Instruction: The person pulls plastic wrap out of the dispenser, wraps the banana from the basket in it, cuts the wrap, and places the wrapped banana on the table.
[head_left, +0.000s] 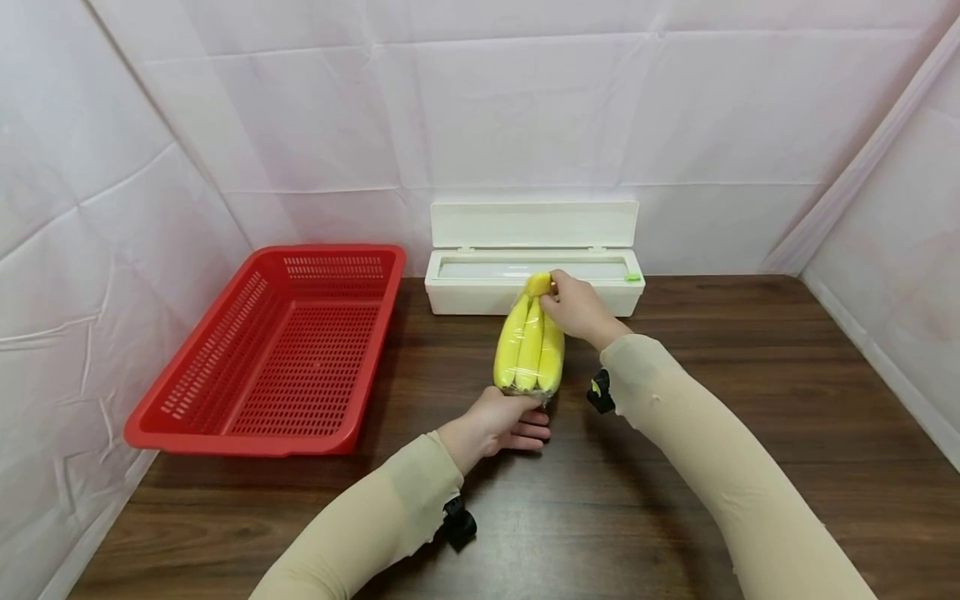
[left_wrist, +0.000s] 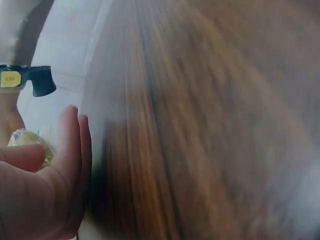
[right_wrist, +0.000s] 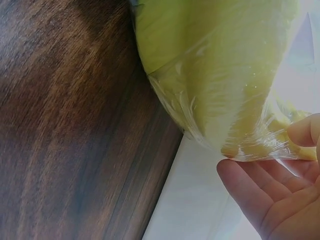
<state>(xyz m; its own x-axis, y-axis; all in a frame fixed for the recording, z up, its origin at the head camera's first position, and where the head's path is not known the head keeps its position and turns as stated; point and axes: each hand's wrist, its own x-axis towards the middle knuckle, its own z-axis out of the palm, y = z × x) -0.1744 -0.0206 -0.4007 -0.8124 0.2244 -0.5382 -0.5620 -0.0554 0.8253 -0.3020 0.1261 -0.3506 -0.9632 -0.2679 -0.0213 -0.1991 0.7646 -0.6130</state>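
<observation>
A bunch of yellow bananas (head_left: pixel 529 346), covered in clear plastic film, is held above the table in the middle of the head view, stem end away from me. My right hand (head_left: pixel 576 308) pinches the film-covered stem end between thumb and fingers. In the right wrist view the film (right_wrist: pixel 200 100) looks creased and shiny over the bananas. At the near end is my left hand (head_left: pixel 498 421), its thumb against the gathered film and its other fingers extended below. The left wrist view shows those fingers (left_wrist: pixel 72 150) straight, with part of the bananas (left_wrist: pixel 30 137) behind the thumb.
Behind the bananas stands a long white film dispenser box (head_left: pixel 480 296), lid up, with a small green piece (head_left: pixel 632 277) at its right. A red slotted basket (head_left: pixel 367 375) sits on the left of the dark wood table (head_left: pixel 750 400). White cloth (head_left: pixel 510 108) hangs around.
</observation>
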